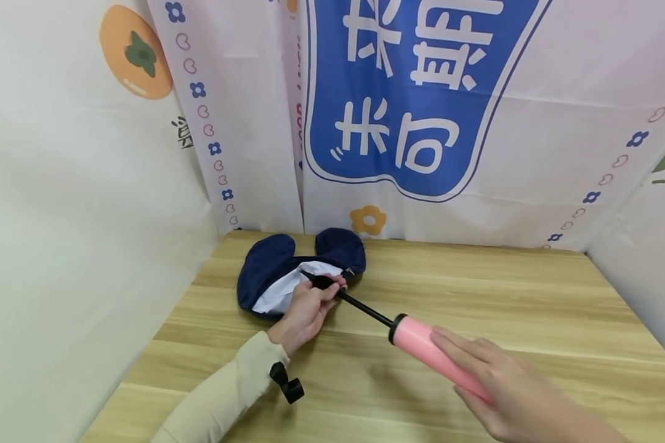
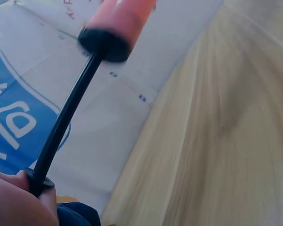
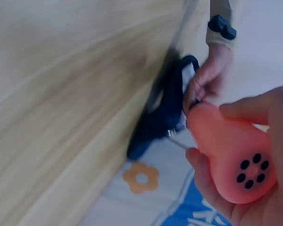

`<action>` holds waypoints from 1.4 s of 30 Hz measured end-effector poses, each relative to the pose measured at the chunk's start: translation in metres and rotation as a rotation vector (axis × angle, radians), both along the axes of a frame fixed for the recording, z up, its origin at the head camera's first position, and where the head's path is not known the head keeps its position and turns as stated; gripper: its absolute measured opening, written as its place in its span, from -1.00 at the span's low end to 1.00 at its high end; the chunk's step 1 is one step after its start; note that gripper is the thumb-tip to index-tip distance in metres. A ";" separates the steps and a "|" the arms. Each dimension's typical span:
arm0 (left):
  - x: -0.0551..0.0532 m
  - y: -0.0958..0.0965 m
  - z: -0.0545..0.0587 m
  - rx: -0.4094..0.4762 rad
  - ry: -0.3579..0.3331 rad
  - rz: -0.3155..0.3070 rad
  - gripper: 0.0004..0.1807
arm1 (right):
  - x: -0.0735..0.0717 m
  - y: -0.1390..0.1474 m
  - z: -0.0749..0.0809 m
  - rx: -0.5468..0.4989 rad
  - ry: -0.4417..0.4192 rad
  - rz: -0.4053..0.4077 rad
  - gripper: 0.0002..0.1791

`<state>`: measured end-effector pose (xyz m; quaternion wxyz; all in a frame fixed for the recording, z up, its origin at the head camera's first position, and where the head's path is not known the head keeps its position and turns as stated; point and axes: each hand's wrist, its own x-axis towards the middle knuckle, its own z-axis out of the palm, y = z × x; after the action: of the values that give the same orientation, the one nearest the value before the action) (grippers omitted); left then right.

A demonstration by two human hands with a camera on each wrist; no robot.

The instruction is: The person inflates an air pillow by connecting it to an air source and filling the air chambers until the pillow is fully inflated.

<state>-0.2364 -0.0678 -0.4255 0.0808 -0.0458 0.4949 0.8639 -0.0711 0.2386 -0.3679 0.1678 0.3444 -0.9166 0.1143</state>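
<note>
A navy U-shaped neck pillow (image 1: 263, 261) lies near the back of the table, its cover open along a zipper and showing white material (image 1: 279, 296) inside. My left hand (image 1: 302, 311) grips the black end piece (image 1: 321, 282) of a hand pump over that opening. A thin black rod (image 1: 366, 307) runs from there to the pump's pink barrel (image 1: 435, 351). My right hand (image 1: 510, 381) wraps round the barrel, thumb below and fingers on top. In the right wrist view, the barrel's wide rear end (image 3: 252, 172) shows several black holes. My left fingers partly hide where the end piece meets the pillow.
The wood-grain table (image 1: 476, 289) ends at a white printed cloth (image 1: 532, 184) hanging behind it. A white wall (image 1: 88, 215) stands along the left. A black mount (image 1: 287, 383) sits on my left sleeve.
</note>
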 end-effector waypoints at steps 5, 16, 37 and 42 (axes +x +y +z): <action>0.010 0.008 0.002 0.008 -0.009 0.004 -0.71 | -0.001 -0.013 0.002 0.016 0.112 -0.022 -0.06; 0.024 0.026 -0.006 -0.080 -0.015 -0.071 -0.75 | -0.036 -0.068 -0.027 -0.006 0.175 -0.046 -0.24; 0.021 0.021 -0.001 -0.065 -0.009 -0.032 -0.71 | -0.018 -0.053 -0.003 0.064 0.216 -0.044 -0.22; 0.026 0.025 -0.004 -0.100 -0.016 -0.043 -0.69 | -0.034 -0.075 -0.020 0.042 0.231 -0.040 -0.26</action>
<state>-0.2108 -0.0431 -0.4291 0.1010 -0.0460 0.5378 0.8357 -0.1051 0.1636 -0.3879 0.2672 0.3402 -0.9001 0.0510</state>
